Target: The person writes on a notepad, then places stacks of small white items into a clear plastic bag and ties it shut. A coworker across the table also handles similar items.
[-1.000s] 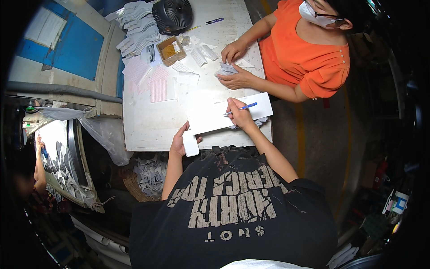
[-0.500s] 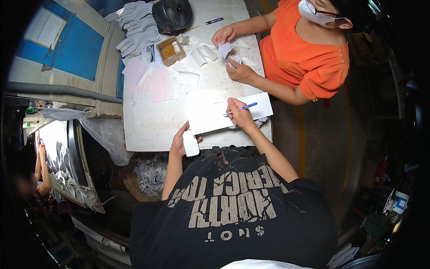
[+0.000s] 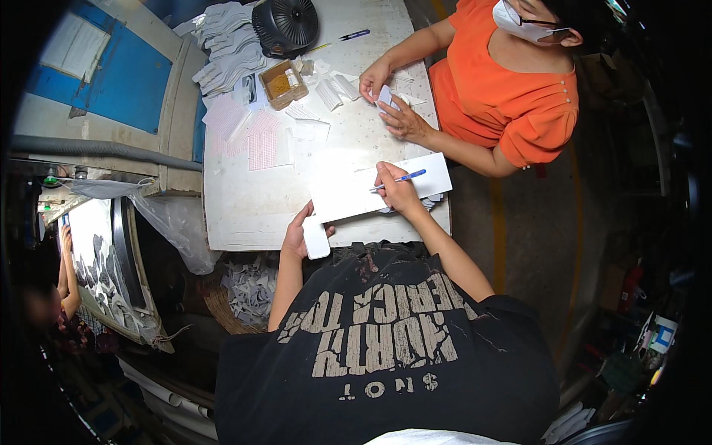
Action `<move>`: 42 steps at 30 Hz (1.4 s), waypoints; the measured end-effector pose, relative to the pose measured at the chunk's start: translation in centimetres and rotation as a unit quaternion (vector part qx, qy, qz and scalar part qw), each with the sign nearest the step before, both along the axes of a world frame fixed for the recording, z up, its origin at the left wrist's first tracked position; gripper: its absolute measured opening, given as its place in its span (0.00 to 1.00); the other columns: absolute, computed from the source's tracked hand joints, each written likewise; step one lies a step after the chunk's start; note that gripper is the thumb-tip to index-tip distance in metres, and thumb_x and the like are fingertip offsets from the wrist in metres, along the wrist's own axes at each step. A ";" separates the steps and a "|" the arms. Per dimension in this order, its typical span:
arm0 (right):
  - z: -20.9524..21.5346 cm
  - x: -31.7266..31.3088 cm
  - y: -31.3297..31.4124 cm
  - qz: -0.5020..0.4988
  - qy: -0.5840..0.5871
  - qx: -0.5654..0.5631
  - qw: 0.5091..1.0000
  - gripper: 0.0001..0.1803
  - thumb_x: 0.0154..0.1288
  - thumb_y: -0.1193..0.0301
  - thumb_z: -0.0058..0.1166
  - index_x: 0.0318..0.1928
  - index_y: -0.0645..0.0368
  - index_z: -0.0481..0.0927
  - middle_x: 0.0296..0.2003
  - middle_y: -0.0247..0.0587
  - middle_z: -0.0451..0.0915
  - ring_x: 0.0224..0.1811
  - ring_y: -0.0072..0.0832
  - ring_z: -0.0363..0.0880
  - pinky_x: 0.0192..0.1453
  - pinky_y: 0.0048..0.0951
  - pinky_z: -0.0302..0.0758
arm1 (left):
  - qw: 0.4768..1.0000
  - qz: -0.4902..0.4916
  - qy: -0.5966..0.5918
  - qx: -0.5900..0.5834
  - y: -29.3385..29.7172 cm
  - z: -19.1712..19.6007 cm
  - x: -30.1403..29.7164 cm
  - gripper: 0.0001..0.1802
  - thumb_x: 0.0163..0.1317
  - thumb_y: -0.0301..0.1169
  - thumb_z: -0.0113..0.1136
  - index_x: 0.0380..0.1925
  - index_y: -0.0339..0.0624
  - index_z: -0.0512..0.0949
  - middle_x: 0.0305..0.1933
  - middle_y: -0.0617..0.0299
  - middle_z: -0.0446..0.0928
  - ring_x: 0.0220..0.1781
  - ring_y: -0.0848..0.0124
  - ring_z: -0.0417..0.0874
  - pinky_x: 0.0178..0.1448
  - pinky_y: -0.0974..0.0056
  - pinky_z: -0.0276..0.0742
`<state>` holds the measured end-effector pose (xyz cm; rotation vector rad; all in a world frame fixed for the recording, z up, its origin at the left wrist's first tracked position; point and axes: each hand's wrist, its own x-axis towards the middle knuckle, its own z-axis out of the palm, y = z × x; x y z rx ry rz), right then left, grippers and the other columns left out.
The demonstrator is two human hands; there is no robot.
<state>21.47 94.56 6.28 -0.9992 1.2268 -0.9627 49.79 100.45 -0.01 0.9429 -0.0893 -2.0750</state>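
Observation:
My right hand (image 3: 397,188) grips a blue pen (image 3: 411,176), its tip on the white paper (image 3: 345,185). That paper spreads wide across the near edge of the table, and small pale pieces (image 3: 432,200) stick out from under its right side. At the paper's lower left corner my left hand (image 3: 296,231) is closed around a flat white phone-shaped object (image 3: 317,239) with rounded corners. Part of the left hand's fingers is hidden behind that object and the paper.
Across the white table (image 3: 245,215), a co-worker in orange (image 3: 504,89) handles small pale pieces. Farther off are a black fan (image 3: 286,27), stacked grey pieces (image 3: 226,44), a brown box (image 3: 283,84) and pink-lined sheets (image 3: 262,141). Below the table's left side stands a basket of scraps (image 3: 252,293).
The co-worker's hands have come together over the pale pieces. At the far left, another person's arms have shifted. My own hands, pen and paper look the same.

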 end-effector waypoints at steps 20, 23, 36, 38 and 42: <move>0.6 -0.4 -0.1 0.033 0.038 0.042 0.998 0.26 0.80 0.51 0.43 0.32 0.60 0.76 0.21 0.32 0.74 0.22 0.19 0.73 0.29 0.24 0.70 | 1.000 -0.002 -0.011 0.010 -0.1 0.4 -0.2 0.25 0.81 0.44 0.37 0.72 0.53 0.66 0.53 0.60 0.79 0.45 0.63 0.81 0.49 0.49 0.85; 0.7 -0.4 -0.1 0.031 0.029 0.035 0.998 0.26 0.80 0.51 0.43 0.33 0.61 0.76 0.22 0.32 0.74 0.23 0.20 0.74 0.29 0.24 0.72 | 1.000 0.003 0.011 0.004 -0.1 0.2 -0.1 0.21 0.80 0.45 0.40 0.66 0.51 0.69 0.49 0.58 0.80 0.43 0.61 0.82 0.47 0.48 0.85; 0.5 -0.6 -0.1 0.035 0.023 0.028 0.999 0.26 0.80 0.51 0.43 0.33 0.61 0.76 0.22 0.33 0.75 0.23 0.19 0.74 0.30 0.24 0.72 | 1.000 -0.001 0.008 -0.002 0.0 -0.1 -0.1 0.24 0.80 0.45 0.39 0.71 0.53 0.67 0.50 0.60 0.80 0.44 0.63 0.81 0.48 0.49 0.85; 0.5 -0.6 -0.1 0.031 0.034 0.025 0.999 0.26 0.80 0.51 0.43 0.33 0.61 0.76 0.22 0.32 0.74 0.23 0.19 0.74 0.29 0.24 0.72 | 1.000 -0.002 0.010 -0.003 0.0 -0.1 -0.1 0.24 0.80 0.45 0.39 0.71 0.53 0.67 0.50 0.60 0.80 0.44 0.63 0.81 0.48 0.49 0.85; 0.5 -0.7 0.0 0.028 0.032 0.019 0.999 0.26 0.80 0.51 0.43 0.33 0.61 0.76 0.22 0.32 0.74 0.23 0.19 0.74 0.29 0.24 0.72 | 1.000 0.002 -0.002 -0.001 0.1 0.1 -0.3 0.24 0.80 0.45 0.38 0.71 0.52 0.67 0.51 0.60 0.79 0.45 0.64 0.81 0.49 0.49 0.85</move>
